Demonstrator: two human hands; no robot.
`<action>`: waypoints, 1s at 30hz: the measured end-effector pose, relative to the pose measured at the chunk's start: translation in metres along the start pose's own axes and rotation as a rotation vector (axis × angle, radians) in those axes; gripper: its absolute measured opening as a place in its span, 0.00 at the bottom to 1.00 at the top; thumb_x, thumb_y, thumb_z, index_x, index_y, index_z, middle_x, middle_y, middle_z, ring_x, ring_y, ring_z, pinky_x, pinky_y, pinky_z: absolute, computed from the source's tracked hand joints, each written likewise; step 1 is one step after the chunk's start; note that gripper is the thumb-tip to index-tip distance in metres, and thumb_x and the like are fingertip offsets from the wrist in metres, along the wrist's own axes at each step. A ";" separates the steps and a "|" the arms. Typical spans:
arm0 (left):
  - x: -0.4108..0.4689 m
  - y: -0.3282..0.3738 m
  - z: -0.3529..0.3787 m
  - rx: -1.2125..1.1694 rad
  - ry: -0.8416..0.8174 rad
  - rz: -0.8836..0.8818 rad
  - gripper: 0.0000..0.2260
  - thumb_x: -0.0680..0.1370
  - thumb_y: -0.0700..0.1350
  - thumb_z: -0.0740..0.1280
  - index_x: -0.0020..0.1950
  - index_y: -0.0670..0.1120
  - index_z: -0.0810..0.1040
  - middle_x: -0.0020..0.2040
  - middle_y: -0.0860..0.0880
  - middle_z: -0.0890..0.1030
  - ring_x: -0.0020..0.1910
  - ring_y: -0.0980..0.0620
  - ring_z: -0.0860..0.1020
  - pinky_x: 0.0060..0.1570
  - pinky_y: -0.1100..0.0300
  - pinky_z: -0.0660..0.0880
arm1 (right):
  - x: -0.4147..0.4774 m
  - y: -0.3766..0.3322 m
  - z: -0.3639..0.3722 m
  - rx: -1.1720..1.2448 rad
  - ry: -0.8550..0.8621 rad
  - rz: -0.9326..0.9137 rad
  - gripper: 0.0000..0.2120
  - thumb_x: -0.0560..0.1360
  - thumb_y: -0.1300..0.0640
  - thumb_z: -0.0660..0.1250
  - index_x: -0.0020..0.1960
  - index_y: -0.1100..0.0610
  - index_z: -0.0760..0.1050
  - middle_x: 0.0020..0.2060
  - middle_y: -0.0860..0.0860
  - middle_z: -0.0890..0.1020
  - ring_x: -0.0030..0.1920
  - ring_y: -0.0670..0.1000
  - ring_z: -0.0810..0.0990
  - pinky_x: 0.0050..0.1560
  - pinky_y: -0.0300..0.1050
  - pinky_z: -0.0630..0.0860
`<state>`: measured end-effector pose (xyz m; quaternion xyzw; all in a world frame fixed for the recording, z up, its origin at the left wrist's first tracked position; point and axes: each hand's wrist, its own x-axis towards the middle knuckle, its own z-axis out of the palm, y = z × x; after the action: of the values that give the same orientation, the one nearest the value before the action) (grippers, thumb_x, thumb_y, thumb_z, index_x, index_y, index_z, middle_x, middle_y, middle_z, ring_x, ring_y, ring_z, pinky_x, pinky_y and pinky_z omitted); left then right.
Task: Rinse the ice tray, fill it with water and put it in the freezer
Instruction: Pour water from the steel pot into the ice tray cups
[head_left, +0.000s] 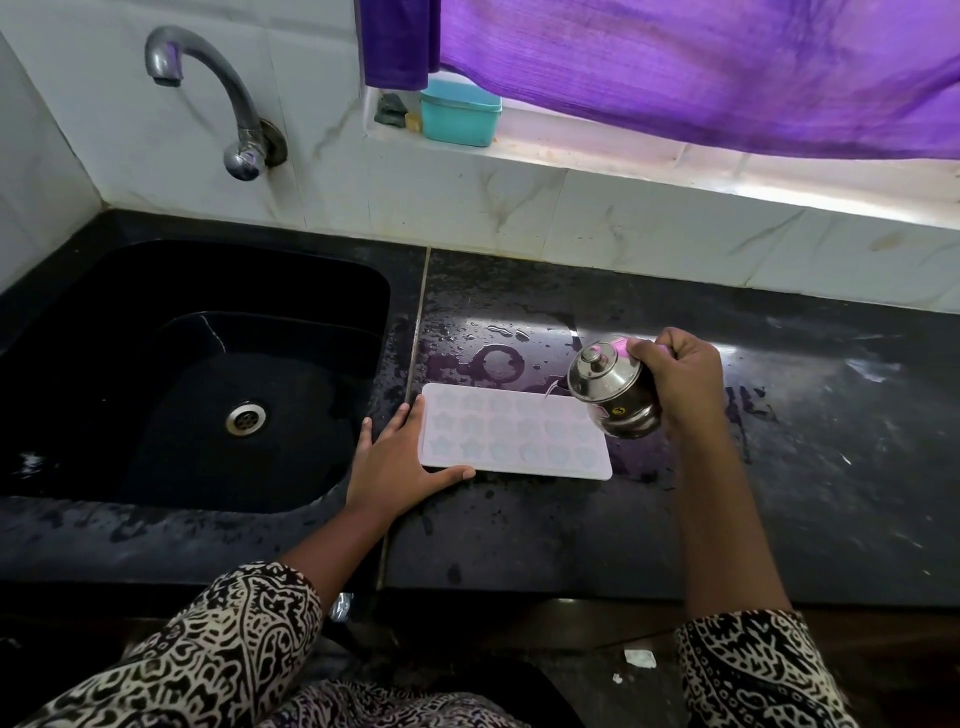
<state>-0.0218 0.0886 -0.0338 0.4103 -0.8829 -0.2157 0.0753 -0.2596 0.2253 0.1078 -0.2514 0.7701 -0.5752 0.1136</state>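
- A pale, flat, rectangular ice tray with rows of star-shaped moulds lies on the wet black stone countertop, just right of the seam beside the sink.
- The person's left hand rests open and flat at the tray's near-left corner: fingers spread along the left edge, thumb laid against the front edge.
- The right hand is closed around a small, rounded stainless-steel jug with a knobbed lid, holding it tilted towards the tray over its far-right corner.
- A thin stream of water runs from the jug's lip to the tray (how full the moulds are cannot be told).
- Water droplets and a ring-shaped wet mark sit on the counter just behind the tray.
- The black sink basin lies to the left, its metal drain showing; a curved chrome tap stands out from the white tiled wall above it.
- On the window ledge sits a teal plastic box, with purple cloth hanging over it.
- Both sleeves carry a black-and-cream pattern.
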 end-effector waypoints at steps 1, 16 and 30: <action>0.000 0.000 0.000 0.003 0.000 -0.001 0.54 0.63 0.78 0.58 0.79 0.49 0.45 0.78 0.52 0.58 0.78 0.57 0.50 0.75 0.49 0.40 | 0.000 0.000 0.000 0.020 0.007 0.007 0.13 0.71 0.61 0.68 0.32 0.55 0.66 0.29 0.52 0.72 0.31 0.47 0.71 0.32 0.38 0.72; 0.001 -0.002 0.001 0.003 0.006 0.009 0.55 0.62 0.79 0.56 0.79 0.49 0.44 0.78 0.51 0.58 0.78 0.57 0.51 0.75 0.48 0.40 | 0.000 0.018 -0.013 0.063 0.089 0.099 0.13 0.70 0.61 0.69 0.32 0.56 0.67 0.27 0.53 0.70 0.28 0.48 0.67 0.30 0.40 0.67; 0.001 -0.004 0.004 -0.001 0.008 0.014 0.56 0.61 0.81 0.54 0.79 0.50 0.45 0.78 0.51 0.59 0.78 0.57 0.51 0.75 0.48 0.41 | -0.001 0.018 -0.018 -0.060 0.084 0.019 0.15 0.70 0.60 0.69 0.30 0.56 0.65 0.29 0.57 0.69 0.31 0.51 0.67 0.34 0.43 0.67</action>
<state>-0.0210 0.0864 -0.0392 0.4050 -0.8852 -0.2141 0.0808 -0.2717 0.2445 0.0958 -0.2230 0.7935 -0.5607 0.0791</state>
